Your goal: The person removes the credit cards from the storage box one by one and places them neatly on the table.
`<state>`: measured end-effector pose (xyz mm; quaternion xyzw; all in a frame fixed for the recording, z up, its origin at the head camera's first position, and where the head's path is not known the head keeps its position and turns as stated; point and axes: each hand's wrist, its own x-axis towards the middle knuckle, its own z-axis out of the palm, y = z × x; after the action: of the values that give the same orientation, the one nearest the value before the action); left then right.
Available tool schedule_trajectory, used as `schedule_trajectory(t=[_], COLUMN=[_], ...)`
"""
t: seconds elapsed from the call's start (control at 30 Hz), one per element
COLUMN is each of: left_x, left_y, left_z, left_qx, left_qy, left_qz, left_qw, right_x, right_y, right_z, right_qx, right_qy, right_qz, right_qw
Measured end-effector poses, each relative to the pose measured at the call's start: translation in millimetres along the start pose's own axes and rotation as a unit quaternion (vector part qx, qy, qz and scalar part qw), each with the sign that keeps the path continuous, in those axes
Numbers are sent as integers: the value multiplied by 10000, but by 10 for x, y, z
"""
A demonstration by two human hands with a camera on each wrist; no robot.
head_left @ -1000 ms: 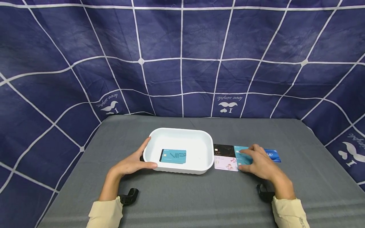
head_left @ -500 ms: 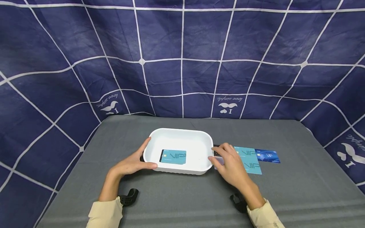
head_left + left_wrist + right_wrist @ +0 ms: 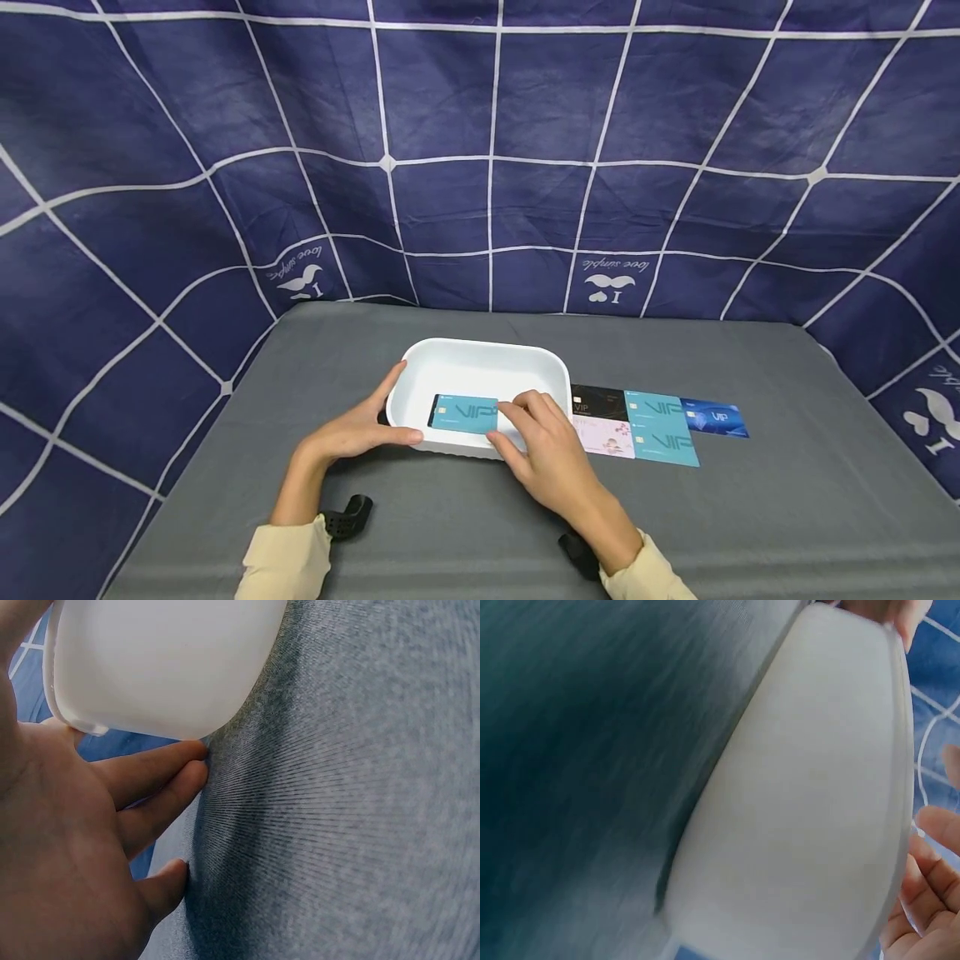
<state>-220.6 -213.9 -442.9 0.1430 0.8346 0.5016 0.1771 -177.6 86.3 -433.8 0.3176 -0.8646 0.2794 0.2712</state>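
In the head view a white plastic box (image 3: pixel 480 367) sits on the grey surface. My left hand (image 3: pixel 352 429) grips its left end, thumb over the near rim and index finger up along the far-left rim. Inside lies a teal VIP card (image 3: pixel 467 414), with a dark edge showing at its left side. My right hand (image 3: pixel 551 454) reaches over the near right part of the box. Its thumb and index fingertips are parted, right at the card's right edge. The right wrist view shows those fingers behind the box's rim; the card is hidden there.
Right of the box several cards lie flat, edge to edge: a black card (image 3: pixel 598 402), a pink flowered card (image 3: pixel 606 436), teal cards (image 3: pixel 660 427) and a blue card (image 3: pixel 715 417). A blue cloth with white lines (image 3: pixel 540 200) hangs behind the table.
My right hand has moved left from the teal cards on the table, past the box's right rim, to the card inside. My left hand stays on the box.
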Motion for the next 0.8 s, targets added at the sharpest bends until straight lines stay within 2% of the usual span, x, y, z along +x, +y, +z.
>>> schedule_trajectory(t=[0.17, 0.27, 0.4, 0.5, 0.63, 0.8], left_x=[20, 6, 1, 8, 16, -5], left_y=[-4, -9, -17, -22, -26, -19], left_z=[21, 26, 27, 31, 33, 11], left_qx=[-32, -26, -60, -121, -191, -106], left_qy=[-30, -35, -28, -37, -30, 28], left_qz=[32, -48, -66, -62, -2, 3], left_qw=[10000, 10000, 10000, 9999, 9998, 9999], right_x=[144, 272, 451, 550, 592, 598], right_y=[-82, -77, 27, 133, 208, 220], right_z=[116, 220, 402, 520, 588, 624], right_qx=[110, 131, -241, -446, -174, 32], right_qy=[-35, -209, -766, -1357, -2059, -2578], right_qz=[150, 296, 426, 532, 841, 1078], right_qw=[9998, 9993, 9959, 9883, 9748, 9602])
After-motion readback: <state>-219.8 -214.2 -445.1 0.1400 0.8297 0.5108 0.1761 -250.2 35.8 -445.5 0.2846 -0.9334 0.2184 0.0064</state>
